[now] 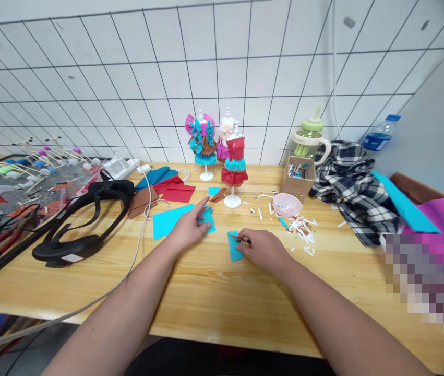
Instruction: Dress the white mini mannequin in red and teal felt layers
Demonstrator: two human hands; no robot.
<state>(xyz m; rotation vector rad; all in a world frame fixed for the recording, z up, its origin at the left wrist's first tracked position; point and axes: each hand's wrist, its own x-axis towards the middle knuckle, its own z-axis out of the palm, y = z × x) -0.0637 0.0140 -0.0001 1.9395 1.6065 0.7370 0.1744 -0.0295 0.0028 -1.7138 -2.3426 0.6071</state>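
My left hand (187, 227) reaches over the table with index finger and thumb apart. Its fingers are at a small creased turquoise piece (209, 220); I cannot tell whether they press on it. A larger flat turquoise sheet (167, 223) lies partly beneath that hand. Closed around a thin metal tool (239, 238), my right hand (264, 249) rests at the table; the tool's kind is mostly hidden by the fingers. Under the tool's tip is a turquoise rectangle (234, 248), touched by the right fingertips. A small dress form (234, 162) in red and turquoise stands behind the hands.
Two more dressed forms (205, 141) stand near the tiled wall. To the right are a pink bowl (286, 204), white paper scraps (302, 227), a cardboard box (298, 177), a cup (311, 137) and plaid cloth (347, 183). A black headset (88, 245) and white cable (138, 256) lie left.
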